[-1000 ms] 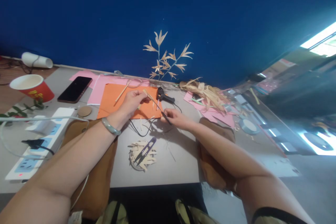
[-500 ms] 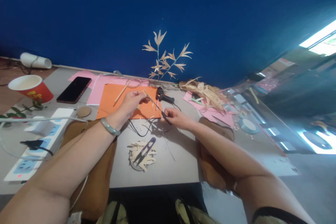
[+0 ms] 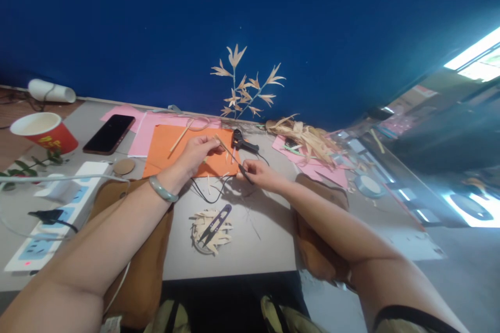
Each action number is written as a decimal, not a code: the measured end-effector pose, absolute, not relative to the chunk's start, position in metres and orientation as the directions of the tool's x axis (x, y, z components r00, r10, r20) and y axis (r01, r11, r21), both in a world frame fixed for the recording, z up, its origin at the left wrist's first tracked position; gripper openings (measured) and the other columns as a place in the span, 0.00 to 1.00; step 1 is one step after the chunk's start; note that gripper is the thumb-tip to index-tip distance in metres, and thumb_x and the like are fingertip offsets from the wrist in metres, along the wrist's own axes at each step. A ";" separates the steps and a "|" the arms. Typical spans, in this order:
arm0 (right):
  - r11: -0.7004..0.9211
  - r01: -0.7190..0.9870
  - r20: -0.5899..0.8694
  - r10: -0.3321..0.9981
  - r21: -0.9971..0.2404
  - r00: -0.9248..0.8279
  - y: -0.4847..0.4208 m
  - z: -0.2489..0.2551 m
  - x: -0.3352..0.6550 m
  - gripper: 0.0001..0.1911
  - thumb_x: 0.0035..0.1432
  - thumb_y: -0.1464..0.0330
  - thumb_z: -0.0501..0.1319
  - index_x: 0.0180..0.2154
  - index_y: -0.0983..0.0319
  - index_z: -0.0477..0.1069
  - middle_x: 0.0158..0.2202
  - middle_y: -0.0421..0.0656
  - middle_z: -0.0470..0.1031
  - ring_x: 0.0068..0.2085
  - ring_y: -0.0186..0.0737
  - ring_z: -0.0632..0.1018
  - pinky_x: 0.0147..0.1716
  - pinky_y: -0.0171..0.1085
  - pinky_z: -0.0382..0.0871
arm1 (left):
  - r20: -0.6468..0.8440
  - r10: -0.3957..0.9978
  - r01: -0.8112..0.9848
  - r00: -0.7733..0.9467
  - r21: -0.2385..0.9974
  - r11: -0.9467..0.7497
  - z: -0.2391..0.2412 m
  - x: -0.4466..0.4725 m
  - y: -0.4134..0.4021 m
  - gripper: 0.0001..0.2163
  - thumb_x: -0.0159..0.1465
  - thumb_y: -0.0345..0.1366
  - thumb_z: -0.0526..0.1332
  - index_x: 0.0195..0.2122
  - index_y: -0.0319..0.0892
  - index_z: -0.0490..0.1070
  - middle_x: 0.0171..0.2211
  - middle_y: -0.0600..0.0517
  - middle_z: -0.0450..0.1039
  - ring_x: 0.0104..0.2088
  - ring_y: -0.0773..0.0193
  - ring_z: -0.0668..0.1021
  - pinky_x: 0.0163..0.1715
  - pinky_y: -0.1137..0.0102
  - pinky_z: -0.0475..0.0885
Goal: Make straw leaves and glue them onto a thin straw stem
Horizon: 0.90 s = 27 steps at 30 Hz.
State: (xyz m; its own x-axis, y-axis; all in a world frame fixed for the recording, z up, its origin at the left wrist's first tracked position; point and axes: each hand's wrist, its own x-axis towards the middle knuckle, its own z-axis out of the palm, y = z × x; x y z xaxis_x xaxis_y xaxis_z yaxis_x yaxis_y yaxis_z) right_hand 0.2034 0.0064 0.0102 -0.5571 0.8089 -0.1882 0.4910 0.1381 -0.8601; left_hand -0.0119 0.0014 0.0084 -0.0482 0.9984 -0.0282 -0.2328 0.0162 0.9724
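Observation:
Above the orange paper [image 3: 160, 148], my left hand [image 3: 201, 152] pinches a small tan strip [image 3: 217, 138], perhaps dried husk. My right hand [image 3: 260, 173] is closed on a slim dark-handled tool [image 3: 244, 171] whose thin shaft points up and left to the strip; its exact kind is too small to tell. Just behind my hands lies a black glue gun [image 3: 244, 143]. Nearer to me, a pair of thread snips [image 3: 215, 225] rests on a small dish heaped with pale husk pieces [image 3: 224, 239].
An upright branch with dried-husk flowers [image 3: 244, 83] stands by the blue wall. Husks [image 3: 304, 138] lie on pink paper at right. A paper cup [image 3: 45, 132], a phone [image 3: 109, 134] and a power strip [image 3: 58, 218] with cables are at left. Brown pads [image 3: 128, 250] lie under my forearms.
Both hands keep their holds in almost the same place. The dark tool has shifted slightly up and left, and the whole view has moved a touch.

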 end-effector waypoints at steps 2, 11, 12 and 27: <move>0.145 0.485 -0.184 0.803 -0.862 -0.566 0.006 0.011 0.203 0.24 0.46 0.51 0.65 0.24 0.60 0.56 0.21 0.34 0.60 0.24 0.28 0.60 0.24 0.31 0.51 | -0.011 1.000 -0.227 -0.029 0.974 0.004 0.009 -0.012 0.001 0.08 0.51 0.39 0.65 0.23 0.39 0.75 0.25 0.49 0.78 0.28 0.65 0.77 0.35 0.69 0.68; 0.092 0.417 -0.184 0.797 -0.904 -0.576 0.007 0.009 0.206 0.21 0.47 0.55 0.66 0.24 0.60 0.56 0.21 0.33 0.61 0.24 0.28 0.60 0.23 0.30 0.50 | -0.006 1.000 -0.237 0.013 0.972 0.009 0.009 -0.012 -0.001 0.07 0.52 0.38 0.65 0.24 0.38 0.75 0.25 0.50 0.77 0.28 0.67 0.76 0.35 0.70 0.68; 0.087 0.410 -0.183 0.798 -0.908 -0.575 0.007 0.008 0.207 0.21 0.47 0.55 0.66 0.24 0.60 0.56 0.21 0.33 0.61 0.24 0.28 0.60 0.23 0.30 0.50 | -0.009 1.000 -0.238 0.017 0.971 0.013 0.009 -0.012 -0.001 0.07 0.52 0.38 0.65 0.24 0.38 0.75 0.25 0.50 0.77 0.28 0.67 0.76 0.35 0.70 0.68; 0.035 0.272 -0.130 0.814 -0.962 -0.565 0.006 -0.004 0.196 0.25 0.43 0.54 0.69 0.23 0.60 0.56 0.19 0.31 0.60 0.21 0.26 0.58 0.21 0.30 0.50 | -0.073 0.997 -0.260 0.031 0.962 0.078 0.009 -0.011 0.002 0.07 0.50 0.36 0.66 0.25 0.39 0.71 0.24 0.54 0.74 0.28 0.68 0.76 0.31 0.72 0.64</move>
